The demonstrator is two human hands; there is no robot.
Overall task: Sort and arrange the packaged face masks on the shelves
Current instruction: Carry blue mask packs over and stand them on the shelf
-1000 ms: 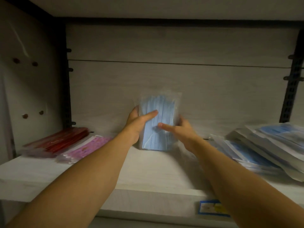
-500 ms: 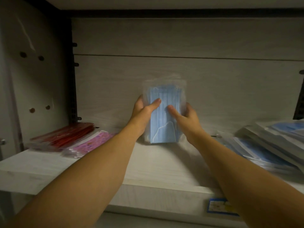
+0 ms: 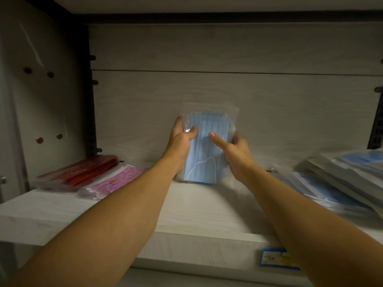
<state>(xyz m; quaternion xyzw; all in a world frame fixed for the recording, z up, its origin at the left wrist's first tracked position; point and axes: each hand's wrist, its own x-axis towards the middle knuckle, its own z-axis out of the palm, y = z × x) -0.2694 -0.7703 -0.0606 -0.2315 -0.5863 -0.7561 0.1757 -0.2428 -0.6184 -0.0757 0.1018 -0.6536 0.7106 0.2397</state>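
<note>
A clear pack of blue face masks [image 3: 207, 154] stands upright on its short edge at the back of the shelf [image 3: 199, 212], leaning against the rear panel. My left hand [image 3: 182, 141] grips its left edge, thumb on the front and fingers behind. On the other side, my right hand [image 3: 230, 148] holds the right edge the same way. A flat pack of red masks [image 3: 83, 170] lies at the far left, with a pink patterned pack [image 3: 116, 181] beside it. Several blue mask packs [image 3: 342, 179] are piled loosely at the right.
The left side wall [image 3: 41, 104] has peg holes, and black slotted rails [image 3: 91, 112] run up the back corners. A blue and yellow price label [image 3: 277, 259] is stuck on the shelf's front edge. Another shelf board closes the space above.
The blue pack has gone from slightly tilted to upright against the rear panel. Both hands have slid from its front face to its side edges.
</note>
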